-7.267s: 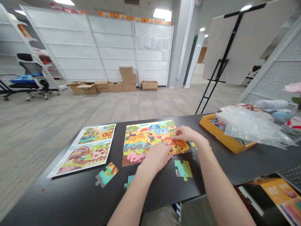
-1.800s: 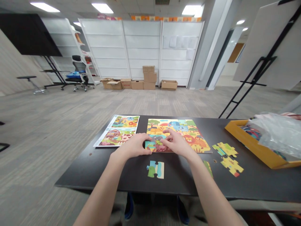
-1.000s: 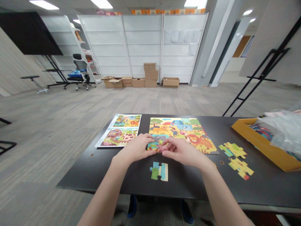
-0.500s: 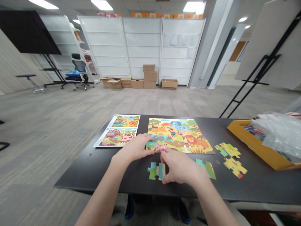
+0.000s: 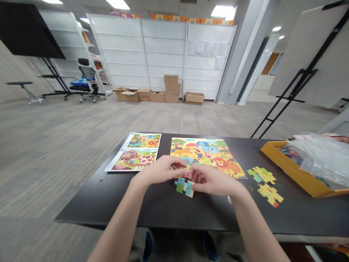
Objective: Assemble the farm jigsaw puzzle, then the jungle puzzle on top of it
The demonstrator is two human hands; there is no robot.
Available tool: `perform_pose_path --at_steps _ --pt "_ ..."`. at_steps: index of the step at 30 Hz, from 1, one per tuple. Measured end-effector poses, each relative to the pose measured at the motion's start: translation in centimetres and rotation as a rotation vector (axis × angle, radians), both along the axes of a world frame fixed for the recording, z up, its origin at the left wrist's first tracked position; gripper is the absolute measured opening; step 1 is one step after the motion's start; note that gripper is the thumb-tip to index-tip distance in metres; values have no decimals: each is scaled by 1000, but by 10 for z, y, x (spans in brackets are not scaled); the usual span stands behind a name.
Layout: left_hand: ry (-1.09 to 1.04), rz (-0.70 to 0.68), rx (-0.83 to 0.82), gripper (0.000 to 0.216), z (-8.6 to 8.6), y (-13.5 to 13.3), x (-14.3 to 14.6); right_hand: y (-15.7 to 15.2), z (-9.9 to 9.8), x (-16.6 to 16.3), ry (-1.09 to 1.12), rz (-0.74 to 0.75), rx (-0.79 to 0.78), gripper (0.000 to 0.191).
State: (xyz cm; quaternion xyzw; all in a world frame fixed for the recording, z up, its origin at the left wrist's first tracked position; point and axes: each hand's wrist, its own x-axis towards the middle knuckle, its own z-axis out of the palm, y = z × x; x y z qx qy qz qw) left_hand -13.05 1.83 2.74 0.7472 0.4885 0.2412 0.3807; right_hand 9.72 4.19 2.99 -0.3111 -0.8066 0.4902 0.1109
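Note:
My right hand (image 5: 209,180) has its fingers curled and its thumb on the edge of a blue and green jigsaw piece (image 5: 180,186), which it grips, slightly tilted, just in front of the puzzle. Over the lower left of the animal jigsaw puzzle (image 5: 229,163), my left hand (image 5: 165,169) hovers open, thumb and fingers apart. The two hands nearly meet at the fingertips and cover part of the puzzle's front edge. Under my right wrist, a bit of another piece (image 5: 229,199) peeks out.
A printed picture sheet (image 5: 136,158) lies left of the puzzle. To the right are loose yellow jigsaw pieces (image 5: 269,194) and a yellow box (image 5: 290,173) with plastic bags (image 5: 324,156) in it. The black table's (image 5: 114,203) front edge runs below my forearms.
My right hand has moved up toward the puzzle, bringing the blue and green piece along. My left hand's fingers have lifted a little from the puzzle's edge.

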Motion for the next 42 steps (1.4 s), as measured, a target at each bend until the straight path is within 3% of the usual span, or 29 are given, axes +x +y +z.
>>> perform_pose_path --at_steps 5,9,16,21,24,28,34,38,42 --pt "-91 10 -61 28 -6 3 2 12 -3 15 133 -137 -144 23" --pt "-120 36 -48 26 -9 5 2 16 -7 18 116 -173 -162 26" --pt "-139 52 2 24 -8 8 6 19 -11 18 86 -87 -114 22" --pt "-30 16 -1 29 -8 9 12 28 -17 19 179 -210 -78 30" --pt "-8 -26 -44 20 -8 11 15 32 -23 16 244 -279 -68 34" --pt "-144 29 -29 11 -9 16 21 35 -26 10 383 -435 -93 41" --pt "-356 112 -81 16 -13 24 29 38 -21 11 462 -440 -104 41" --pt "-286 44 -66 18 -14 25 34 40 -25 11 518 -561 -16 38" --pt "-160 17 18 26 -12 25 36 42 -27 11 510 -540 46 34"
